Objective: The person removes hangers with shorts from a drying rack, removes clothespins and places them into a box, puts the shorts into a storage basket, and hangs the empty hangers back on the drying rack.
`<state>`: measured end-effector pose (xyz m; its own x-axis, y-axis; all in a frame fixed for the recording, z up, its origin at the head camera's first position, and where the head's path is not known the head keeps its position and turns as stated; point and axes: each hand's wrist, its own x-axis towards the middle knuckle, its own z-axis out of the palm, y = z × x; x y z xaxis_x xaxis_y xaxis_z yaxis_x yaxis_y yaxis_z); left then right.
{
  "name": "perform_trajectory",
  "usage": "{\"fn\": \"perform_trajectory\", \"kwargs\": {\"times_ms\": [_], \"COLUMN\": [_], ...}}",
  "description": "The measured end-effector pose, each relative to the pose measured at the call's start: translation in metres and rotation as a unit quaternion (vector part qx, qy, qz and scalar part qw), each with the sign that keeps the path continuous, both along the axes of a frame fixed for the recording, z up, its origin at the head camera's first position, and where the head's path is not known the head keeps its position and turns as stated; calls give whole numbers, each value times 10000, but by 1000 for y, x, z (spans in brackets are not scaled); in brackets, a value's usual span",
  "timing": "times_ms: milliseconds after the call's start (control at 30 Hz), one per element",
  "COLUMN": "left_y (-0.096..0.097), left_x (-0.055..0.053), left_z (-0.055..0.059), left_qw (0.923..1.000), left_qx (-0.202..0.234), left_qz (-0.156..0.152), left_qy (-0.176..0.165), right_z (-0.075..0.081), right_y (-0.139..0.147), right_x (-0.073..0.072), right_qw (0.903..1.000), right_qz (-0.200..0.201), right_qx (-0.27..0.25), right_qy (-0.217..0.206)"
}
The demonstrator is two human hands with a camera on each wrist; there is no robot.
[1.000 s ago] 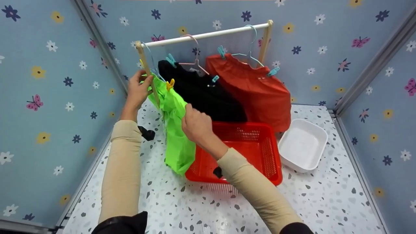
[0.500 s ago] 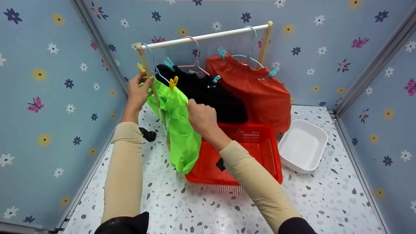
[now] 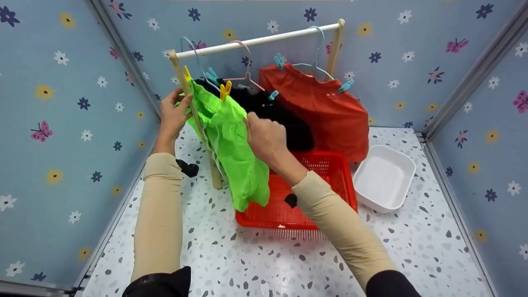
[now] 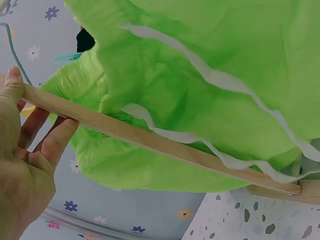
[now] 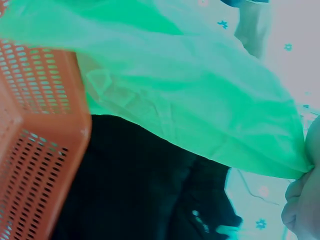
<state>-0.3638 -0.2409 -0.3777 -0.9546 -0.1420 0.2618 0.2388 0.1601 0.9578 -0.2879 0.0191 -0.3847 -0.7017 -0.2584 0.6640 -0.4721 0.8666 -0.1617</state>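
Lime-green shorts [image 3: 237, 144] with white drawstrings [image 4: 200, 65] hang from a blue hanger [image 3: 198, 57], held by yellow clothespins [image 3: 225, 90]. The hanger's hook stands up above the left end of the white bar [image 3: 264, 40]. My left hand [image 3: 173, 111] grips the rack's left wooden post [image 4: 135, 132], thumb on one side and fingers on the other, close to the waistband. With my right hand [image 3: 267, 136] I pinch the shorts by their right side edge. In the right wrist view the green cloth stretches from my right hand [image 5: 302, 195] across the picture.
Black clothing [image 3: 288, 119] on a pink hanger [image 3: 248, 74] and a red-orange garment [image 3: 326, 111] hang farther along the bar with blue clothespins. Below them sits a red perforated basket [image 3: 350, 189]. A white tub [image 3: 383, 179] stands to its right on the speckled surface [image 3: 214, 251].
My right hand has moved right and up, drawing the green shorts with it. The blue hanger's hook has risen above the bar. My left hand stays at the post.
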Motion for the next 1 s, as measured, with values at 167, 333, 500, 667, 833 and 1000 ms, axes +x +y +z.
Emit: {"fn": "perform_trajectory", "kwargs": {"times_ms": [167,333,500,667,833,1000], "left_y": [1,1,-2,-3,-5,0], "left_x": [-5,-7,-13,-7,-4,-3], "left_z": [3,4,-2,3,-1,-2], "left_qw": [10000,9999,9996,9994,9988,9969], "left_qx": [-9,-86,-67,-89,-298,-604], "left_qz": [3,44,105,113,275,319], "left_qy": [27,100,234,321,268,396], "right_z": [18,30,42,49,49,47], "right_y": [13,27,44,67,103,151], "right_x": [3,11,22,32,40,43], "right_qw": [9998,9989,9976,9964,9949,9912], "right_qz": [36,141,233,305,504,934], "right_qx": [-182,-407,-643,-755,-811,-885], "right_qy": [124,187,135,245,313,324]}}
